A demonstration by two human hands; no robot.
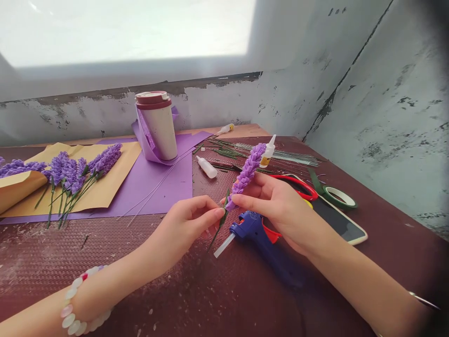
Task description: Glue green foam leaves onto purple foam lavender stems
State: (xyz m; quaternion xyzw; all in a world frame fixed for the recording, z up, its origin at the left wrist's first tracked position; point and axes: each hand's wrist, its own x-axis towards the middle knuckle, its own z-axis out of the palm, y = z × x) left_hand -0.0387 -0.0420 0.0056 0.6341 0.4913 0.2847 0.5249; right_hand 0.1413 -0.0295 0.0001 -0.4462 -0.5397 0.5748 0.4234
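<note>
Between both hands a purple lavender flower (248, 171) is held up at a slant, its tip pointing up and right. My right hand (271, 199) is closed around the lower part of the blossom, thumb in front. My left hand (196, 217) pinches the green stem (220, 225) just under the blossom, thumb against fingers. Below the flower, a blue glue gun (261, 238) with a clear glue stick (224, 245) lies on the table. Behind the blossom's tip stands a white glue bottle (268, 152).
Red-handled scissors (303, 187), a phone (338, 217) and green tape (339, 197) lie at right. Wires (291, 157) and a small bottle (206, 167) are behind. A lidded cup (161, 128) stands on purple paper (175, 187); lavender stems (70, 171) rest on brown paper (121, 171).
</note>
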